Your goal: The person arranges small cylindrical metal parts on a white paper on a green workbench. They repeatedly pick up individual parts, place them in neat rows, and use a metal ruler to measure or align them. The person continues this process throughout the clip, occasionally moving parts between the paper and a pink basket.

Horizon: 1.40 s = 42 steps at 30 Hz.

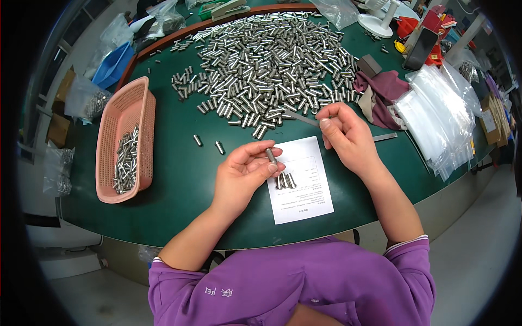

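Observation:
My left hand pinches a short shiny metal pin between thumb and fingers, tilted above a white printed sheet. Several similar pins lie side by side on that sheet, just below the fingertips. My right hand grips a thin flat grey metal strip, its free end pointing toward the large heap of metal pins. Past the right hand's wrist side, another flat metal piece shows; whether it joins the strip, I cannot tell.
Two loose pins lie left of my left hand on the green table. A pink basket holding pins stands at left. At right are a maroon cloth, clear plastic bags and a dark phone. A blue tray sits far left.

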Each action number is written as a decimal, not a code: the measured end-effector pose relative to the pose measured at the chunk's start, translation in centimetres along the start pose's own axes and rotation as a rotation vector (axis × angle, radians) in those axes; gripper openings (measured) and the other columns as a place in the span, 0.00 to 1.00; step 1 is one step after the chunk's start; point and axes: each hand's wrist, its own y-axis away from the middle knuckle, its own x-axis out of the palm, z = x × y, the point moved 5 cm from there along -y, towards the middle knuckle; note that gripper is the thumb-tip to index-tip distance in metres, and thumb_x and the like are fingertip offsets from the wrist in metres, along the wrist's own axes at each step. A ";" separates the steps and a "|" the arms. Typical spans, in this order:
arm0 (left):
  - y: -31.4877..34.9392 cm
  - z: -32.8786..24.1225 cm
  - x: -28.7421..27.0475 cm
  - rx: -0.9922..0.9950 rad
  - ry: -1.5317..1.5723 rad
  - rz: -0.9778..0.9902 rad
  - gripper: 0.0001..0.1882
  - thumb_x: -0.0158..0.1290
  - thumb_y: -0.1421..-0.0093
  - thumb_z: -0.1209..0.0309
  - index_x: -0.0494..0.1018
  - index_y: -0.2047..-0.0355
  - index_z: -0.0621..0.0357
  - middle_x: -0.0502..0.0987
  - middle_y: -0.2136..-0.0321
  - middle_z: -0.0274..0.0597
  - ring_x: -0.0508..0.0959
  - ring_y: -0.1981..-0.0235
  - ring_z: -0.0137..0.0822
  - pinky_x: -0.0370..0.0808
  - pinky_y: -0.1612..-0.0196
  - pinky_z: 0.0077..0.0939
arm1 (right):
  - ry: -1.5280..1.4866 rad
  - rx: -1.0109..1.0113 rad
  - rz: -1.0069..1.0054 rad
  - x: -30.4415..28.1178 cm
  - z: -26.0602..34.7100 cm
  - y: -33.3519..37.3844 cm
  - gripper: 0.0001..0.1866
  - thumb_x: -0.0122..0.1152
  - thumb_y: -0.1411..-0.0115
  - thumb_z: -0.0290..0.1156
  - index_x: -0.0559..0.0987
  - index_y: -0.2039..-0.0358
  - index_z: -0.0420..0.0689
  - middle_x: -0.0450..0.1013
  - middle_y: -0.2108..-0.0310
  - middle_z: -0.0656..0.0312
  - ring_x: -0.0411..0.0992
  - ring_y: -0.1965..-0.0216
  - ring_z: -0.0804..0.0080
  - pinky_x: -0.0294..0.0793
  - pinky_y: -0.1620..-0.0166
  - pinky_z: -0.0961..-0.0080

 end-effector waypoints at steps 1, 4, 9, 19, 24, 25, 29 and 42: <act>0.0 0.0 -0.1 -0.010 -0.006 -0.004 0.21 0.53 0.39 0.83 0.68 0.45 0.66 0.77 0.55 0.51 0.81 0.58 0.35 0.80 0.54 0.26 | 0.021 -0.007 0.000 0.0 0.0 0.0 0.12 0.57 0.34 0.38 0.73 0.60 0.41 0.67 0.84 0.69 0.61 0.81 0.84 0.60 0.75 0.80; -0.1 0.1 -0.1 0.016 0.075 -0.017 0.21 0.53 0.39 0.83 0.68 0.44 0.66 0.77 0.52 0.53 0.81 0.57 0.36 0.79 0.53 0.26 | 0.049 -0.019 -0.001 -0.1 0.1 0.0 0.12 0.57 0.34 0.38 0.74 0.59 0.42 0.67 0.84 0.69 0.62 0.81 0.85 0.60 0.75 0.80; -0.2 0.2 -0.4 -0.030 0.037 0.014 0.22 0.55 0.40 0.82 0.68 0.44 0.65 0.78 0.57 0.49 0.81 0.59 0.33 0.79 0.56 0.25 | 0.028 -0.005 -0.002 -0.1 0.1 0.0 0.12 0.57 0.34 0.36 0.74 0.58 0.42 0.66 0.84 0.70 0.62 0.80 0.85 0.60 0.74 0.81; -0.1 0.6 -0.2 0.005 0.070 0.016 0.33 0.57 0.43 0.83 0.60 0.38 0.64 0.77 0.63 0.43 0.79 0.66 0.30 0.77 0.62 0.24 | 0.022 -0.022 0.260 1.4 1.9 1.0 0.25 0.70 0.49 0.30 0.74 0.50 0.44 0.69 0.80 0.72 0.63 0.78 0.87 0.61 0.73 0.84; 0.1 0.5 0.4 -0.085 0.012 0.088 0.39 0.60 0.45 0.83 0.55 0.35 0.62 0.76 0.65 0.41 0.78 0.64 0.29 0.78 0.62 0.23 | 0.078 -0.149 0.407 3.3 2.3 2.0 0.26 0.70 0.51 0.25 0.76 0.49 0.44 0.67 0.81 0.73 0.63 0.79 0.89 0.59 0.74 0.86; 0.0 0.4 0.6 -0.107 -0.035 0.105 0.39 0.60 0.45 0.83 0.55 0.35 0.62 0.76 0.66 0.41 0.78 0.65 0.29 0.78 0.63 0.23 | 0.101 -0.204 0.413 3.6 2.2 2.0 0.26 0.70 0.51 0.26 0.77 0.50 0.44 0.68 0.81 0.72 0.64 0.79 0.88 0.61 0.74 0.85; -0.3 0.4 0.6 -0.185 -0.102 0.154 0.40 0.61 0.45 0.83 0.54 0.35 0.62 0.78 0.66 0.40 0.78 0.65 0.28 0.77 0.64 0.22 | 0.217 -0.203 0.405 4.0 2.4 1.8 0.19 0.69 0.50 0.38 0.79 0.57 0.54 0.72 0.80 0.66 0.74 0.76 0.69 0.72 0.69 0.70; 0.7 -0.6 1.3 0.052 -0.871 0.264 0.52 0.63 0.51 0.78 0.46 0.30 0.56 0.73 0.57 0.39 0.73 0.67 0.32 0.73 0.62 0.24 | 0.469 -0.105 0.617 2.8 1.5 2.6 0.18 0.66 0.53 0.31 0.80 0.58 0.45 0.77 0.67 0.60 0.77 0.63 0.61 0.74 0.59 0.64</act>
